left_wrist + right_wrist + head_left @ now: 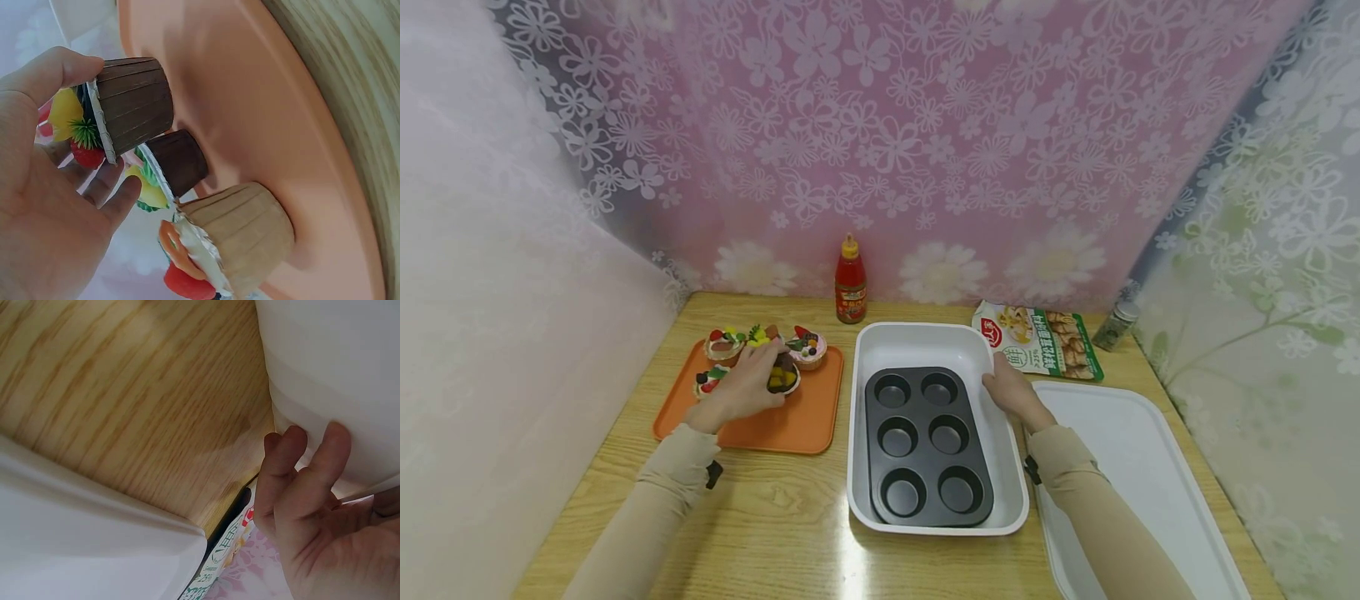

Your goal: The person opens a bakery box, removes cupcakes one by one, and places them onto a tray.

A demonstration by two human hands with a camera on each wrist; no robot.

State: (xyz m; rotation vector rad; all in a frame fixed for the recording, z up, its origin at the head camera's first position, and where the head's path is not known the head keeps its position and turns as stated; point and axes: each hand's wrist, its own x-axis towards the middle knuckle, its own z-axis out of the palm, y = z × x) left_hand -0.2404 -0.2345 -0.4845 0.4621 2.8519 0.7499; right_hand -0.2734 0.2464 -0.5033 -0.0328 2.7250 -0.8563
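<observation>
My left hand (747,387) is over the orange tray (820,417), its thumb and fingers about a cupcake (134,100) in a dark brown pleated wrapper. Yellow and red fruit pieces top that cupcake. In the left wrist view, the thumb touches its rim and the fingers reach round the far side. Beside it stand a smaller dark cupcake (181,164) and a tan-wrapped cupcake (247,234). My right hand (1011,390) grips the right rim of a deep white pan (1000,467), fingers against its outer wall. Inside the pan lies a dark muffin tin (922,450) with several round cups.
A red sauce bottle (851,287) with a yellow cap stands at the back. Behind the right hand lie a green-and-white food packet (1041,342) and a small shaker jar (1117,325). A flat white tray (1112,425) sits at the right. Patterned curtains (887,150) border the table.
</observation>
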